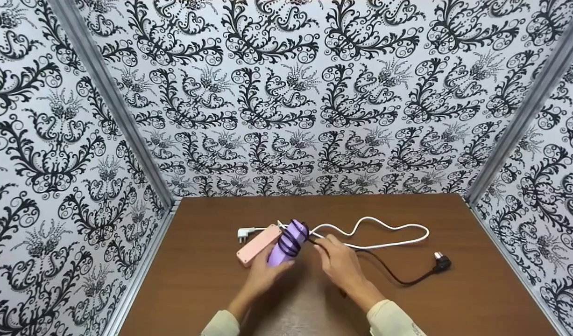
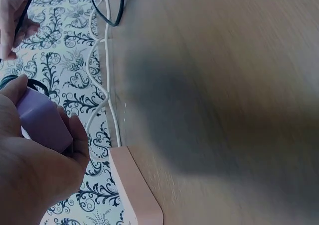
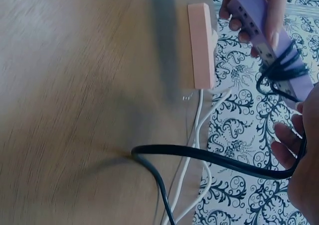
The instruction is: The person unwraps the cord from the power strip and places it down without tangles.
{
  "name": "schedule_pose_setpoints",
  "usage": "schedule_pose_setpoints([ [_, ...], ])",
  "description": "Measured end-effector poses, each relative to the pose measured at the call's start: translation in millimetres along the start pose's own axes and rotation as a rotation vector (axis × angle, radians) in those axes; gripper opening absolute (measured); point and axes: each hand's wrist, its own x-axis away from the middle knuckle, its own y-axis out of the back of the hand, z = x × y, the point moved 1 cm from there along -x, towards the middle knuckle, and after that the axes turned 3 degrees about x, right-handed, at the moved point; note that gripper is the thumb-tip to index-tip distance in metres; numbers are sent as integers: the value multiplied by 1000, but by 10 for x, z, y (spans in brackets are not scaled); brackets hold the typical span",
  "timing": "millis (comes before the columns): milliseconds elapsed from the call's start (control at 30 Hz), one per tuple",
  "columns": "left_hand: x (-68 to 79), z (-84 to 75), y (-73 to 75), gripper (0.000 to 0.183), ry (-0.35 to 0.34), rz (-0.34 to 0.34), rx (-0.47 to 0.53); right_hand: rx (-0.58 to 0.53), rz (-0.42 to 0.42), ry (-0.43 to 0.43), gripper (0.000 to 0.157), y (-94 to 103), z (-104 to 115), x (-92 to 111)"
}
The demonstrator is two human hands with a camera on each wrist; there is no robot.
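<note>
Two power strips here, one purple, one pink. The purple strip (image 1: 278, 256) is up off the table (image 1: 197, 298), left hand (image 1: 263, 274) wrapped snugly round its lower end. Right hand (image 1: 343, 266) has the one black cord (image 3: 214, 158) pinched, several loops already round the purple strip. Pink strip (image 1: 259, 244) lies just beyond on the table, one white cord (image 1: 393, 245) straggling behind the right hand. Two plugs: white plug (image 1: 244, 232) left, black plug (image 1: 441, 262) right.
</note>
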Motion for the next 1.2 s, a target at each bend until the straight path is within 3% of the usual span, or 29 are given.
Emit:
schedule_pose_setpoints([
  [300,1,56,72,49,-11,5,-26,6,-1,-62,5,-13,-86,0],
  [500,10,74,90,48,35,-10,29,-78,55,-203,3,48,-87,-21],
  [700,23,67,124,54,90,-28,113,-33,154,-278,6,51,-231,109],
  [1000,-7,146,237,42,75,-104,150,-18,418,-387,5,51,-513,434],
  [1200,24,253,297,40,84,-141,125,16,496,-444,12,44,-683,623],
])
